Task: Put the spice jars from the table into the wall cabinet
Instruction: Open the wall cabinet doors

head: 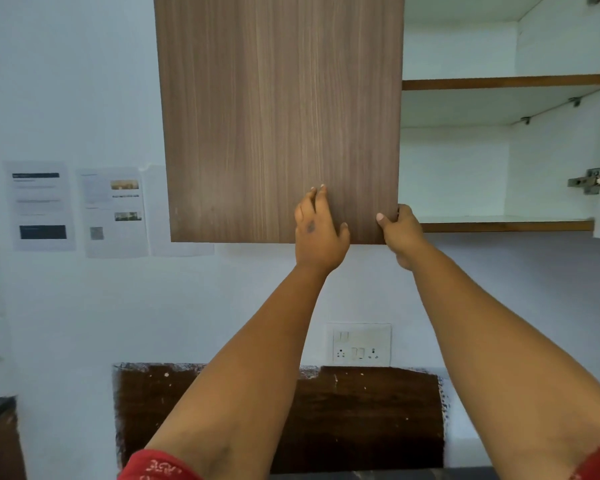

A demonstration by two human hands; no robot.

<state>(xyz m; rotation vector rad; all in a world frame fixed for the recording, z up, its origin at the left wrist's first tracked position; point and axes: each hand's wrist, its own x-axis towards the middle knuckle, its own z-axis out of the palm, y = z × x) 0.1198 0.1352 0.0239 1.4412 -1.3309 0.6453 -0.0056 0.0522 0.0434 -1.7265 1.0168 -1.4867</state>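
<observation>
Your left hand (319,233) lies flat on the wood-grain cabinet door (278,116); your right hand (400,233) apparently grips its lower edge.

The print on the wall papers (44,206) is too blurred to read.

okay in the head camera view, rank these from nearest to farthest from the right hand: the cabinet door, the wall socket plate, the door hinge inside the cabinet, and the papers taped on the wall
From the right hand:
1. Cabinet door, gripped at its lower right edge.
2. Wall socket plate, below.
3. Door hinge, far right inside the cabinet.
4. Papers, far left on the wall.
</observation>
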